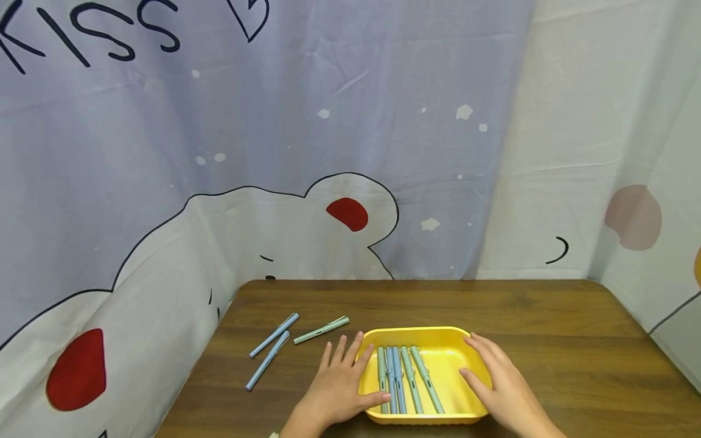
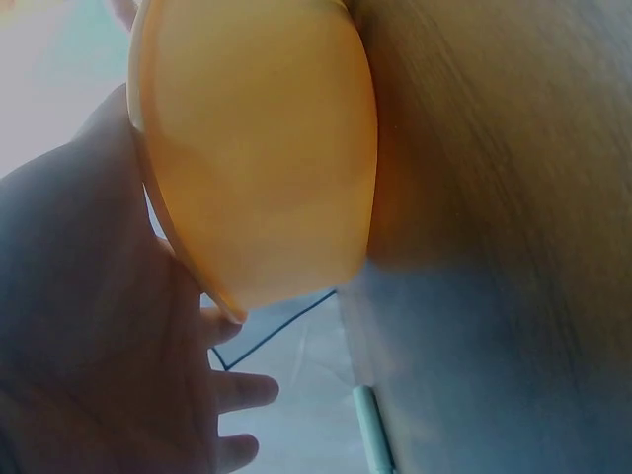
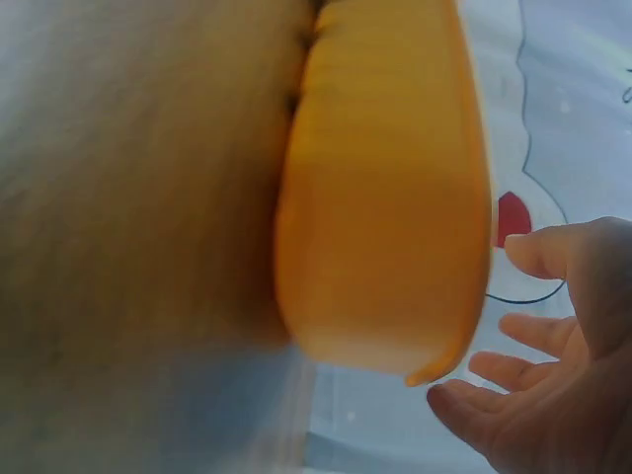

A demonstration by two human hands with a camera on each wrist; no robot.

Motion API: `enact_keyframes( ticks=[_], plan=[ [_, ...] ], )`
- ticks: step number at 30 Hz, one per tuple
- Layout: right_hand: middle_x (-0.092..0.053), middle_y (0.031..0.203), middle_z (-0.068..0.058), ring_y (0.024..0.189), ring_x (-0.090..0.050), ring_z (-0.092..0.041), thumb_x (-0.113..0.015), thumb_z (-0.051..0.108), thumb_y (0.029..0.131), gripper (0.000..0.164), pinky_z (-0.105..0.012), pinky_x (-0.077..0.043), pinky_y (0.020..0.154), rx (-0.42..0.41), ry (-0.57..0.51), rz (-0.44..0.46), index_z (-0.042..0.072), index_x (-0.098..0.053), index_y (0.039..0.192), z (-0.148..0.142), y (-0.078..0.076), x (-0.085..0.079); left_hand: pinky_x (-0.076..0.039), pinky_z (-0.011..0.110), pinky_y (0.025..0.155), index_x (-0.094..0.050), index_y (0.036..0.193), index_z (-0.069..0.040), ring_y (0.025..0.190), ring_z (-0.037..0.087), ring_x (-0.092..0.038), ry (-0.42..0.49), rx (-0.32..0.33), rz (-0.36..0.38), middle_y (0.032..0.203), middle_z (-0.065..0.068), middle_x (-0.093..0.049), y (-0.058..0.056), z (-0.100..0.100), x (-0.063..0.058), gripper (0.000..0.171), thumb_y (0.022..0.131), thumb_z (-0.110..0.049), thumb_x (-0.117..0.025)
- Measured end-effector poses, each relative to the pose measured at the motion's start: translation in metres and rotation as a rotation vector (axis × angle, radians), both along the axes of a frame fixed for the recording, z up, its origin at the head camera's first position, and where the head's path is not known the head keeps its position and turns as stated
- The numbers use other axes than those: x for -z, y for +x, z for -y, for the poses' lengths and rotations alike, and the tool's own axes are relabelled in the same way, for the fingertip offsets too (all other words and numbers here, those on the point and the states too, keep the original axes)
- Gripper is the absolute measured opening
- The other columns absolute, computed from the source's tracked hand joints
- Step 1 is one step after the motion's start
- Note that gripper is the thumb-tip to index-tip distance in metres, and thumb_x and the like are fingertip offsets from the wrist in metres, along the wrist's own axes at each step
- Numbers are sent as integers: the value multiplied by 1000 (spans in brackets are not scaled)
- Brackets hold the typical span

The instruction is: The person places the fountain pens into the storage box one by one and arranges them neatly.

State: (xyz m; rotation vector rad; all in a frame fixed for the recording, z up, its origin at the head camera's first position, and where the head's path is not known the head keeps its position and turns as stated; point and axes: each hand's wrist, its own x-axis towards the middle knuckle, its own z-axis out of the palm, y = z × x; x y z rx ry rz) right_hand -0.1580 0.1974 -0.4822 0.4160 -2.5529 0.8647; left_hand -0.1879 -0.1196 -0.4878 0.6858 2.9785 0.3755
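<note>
A shallow yellow plastic tray (image 1: 416,330) stands at the front of the table. Inside it several capped pens lie side by side, some light green (image 1: 411,378) and some blue (image 1: 398,378), toward the left half. My left hand (image 1: 335,389) rests on the tray's left rim with its fingers spread and fairly straight, thumb over the near left corner. On the opposite side, my right hand (image 1: 505,386) is beside the right rim, fingers extended and thumb apart. The right wrist view shows that hand (image 3: 563,385) close to the tray wall (image 3: 385,217), fingers loosely bent.
Left of the tray, two blue pens, a farther one (image 1: 274,335) and a nearer one (image 1: 268,361), lie on the brown wooden table (image 1: 580,365). A light green pen (image 1: 322,330) lies beside them. A printed curtain (image 1: 350,121) hangs behind the table's back edge.
</note>
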Motion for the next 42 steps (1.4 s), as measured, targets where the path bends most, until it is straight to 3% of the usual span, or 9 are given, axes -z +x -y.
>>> enact_keyframes(
  ticks=[3,12,15,18,19,22,25,29,42],
  plan=[
    [-51,147,-21,130,-51,-43,-77,20,91,54,-66,-46,96,2,25,8,2,-58,138,-2,2,6,-12,66,120,-35,159,-19,152,45,-18,7,4,-9,169,10,-17,0,0,0,94,89,-78,-51],
    [-35,160,-23,147,-30,-44,-71,35,96,68,-67,-37,105,-22,92,146,3,-46,150,-11,1,20,-14,66,119,-36,159,-18,152,44,-19,4,9,-22,169,11,-19,-1,0,-2,94,88,-78,-51],
    [-33,161,-21,152,-25,-36,-68,38,98,69,-41,-19,123,-38,140,121,3,-43,152,-12,1,25,-14,66,119,-35,159,-18,152,43,-20,-3,9,-30,169,11,-19,-2,0,-2,94,88,-79,-50],
    [-32,162,-19,156,-14,-23,-66,38,99,67,-13,1,114,-54,194,89,4,-43,153,-13,2,28,-14,66,119,-35,159,-18,152,43,-20,-3,12,-29,169,11,-19,-2,1,-1,94,88,-78,-50],
    [-32,162,-19,156,-13,-22,-65,38,99,67,-13,0,115,-60,212,80,4,-43,153,-13,3,29,-15,66,119,-35,160,-18,152,43,-20,-2,13,-28,169,11,-19,-2,1,-1,94,88,-78,-50],
    [-31,163,-20,155,-16,-29,-64,40,100,67,-46,-23,122,-74,244,94,4,-44,153,-15,2,29,-14,66,119,-34,160,-18,152,43,-21,9,13,-21,168,11,-20,-2,2,-1,94,89,-78,-50],
    [-31,162,-20,149,-27,-44,-63,43,99,68,-67,-41,102,-78,262,123,5,-44,153,-16,2,29,-14,67,119,-32,161,-19,152,43,-21,25,9,-16,168,12,-21,-3,6,-1,93,90,-77,-49],
    [-32,162,-20,145,-31,-49,-64,46,98,70,-68,-42,99,-77,272,140,6,-44,153,-19,2,27,-13,67,119,-29,161,-19,152,43,-23,46,-11,-15,168,11,-23,-5,13,-1,89,93,-73,-48],
    [-33,161,-21,149,-28,-42,-66,50,96,75,-67,-43,99,-95,305,132,8,-44,153,-28,1,31,-13,68,118,-35,158,-9,149,45,-27,85,-125,-48,163,17,-32,-21,40,-2,77,103,-62,-40]
  ],
)
